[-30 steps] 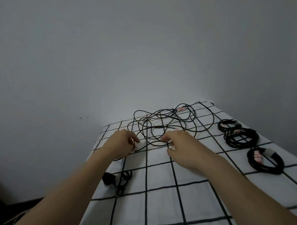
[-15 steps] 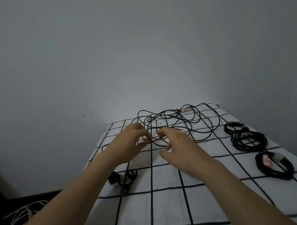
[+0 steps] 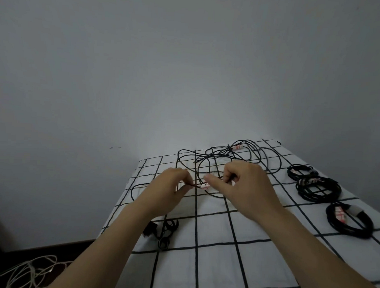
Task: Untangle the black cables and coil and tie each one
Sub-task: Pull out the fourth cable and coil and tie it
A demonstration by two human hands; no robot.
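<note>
A tangle of thin black cable (image 3: pixel 227 158) lies spread in loose loops at the far end of the checked sheet (image 3: pixel 213 263). My left hand (image 3: pixel 172 186) pinches a strand of it just left of a small white and red tag (image 3: pixel 205 185). My right hand (image 3: pixel 245 184) has its fingers curled round the cable on the other side of that tag, thumb pointing left toward it. A second white and red tag (image 3: pixel 236 147) sits in the far loops.
Three coiled and tied black cables (image 3: pixel 300 171) (image 3: pixel 317 189) (image 3: pixel 350 220) lie in a row along the right side. A black plug with small coils (image 3: pixel 160 231) rests near the left edge. White cord (image 3: pixel 29 269) lies on the dark floor at the lower left.
Both hands have closed in on the tagged strand and lifted it slightly. The right hand's fingers, loose before, now curl round the cable. The view has tilted a little.
</note>
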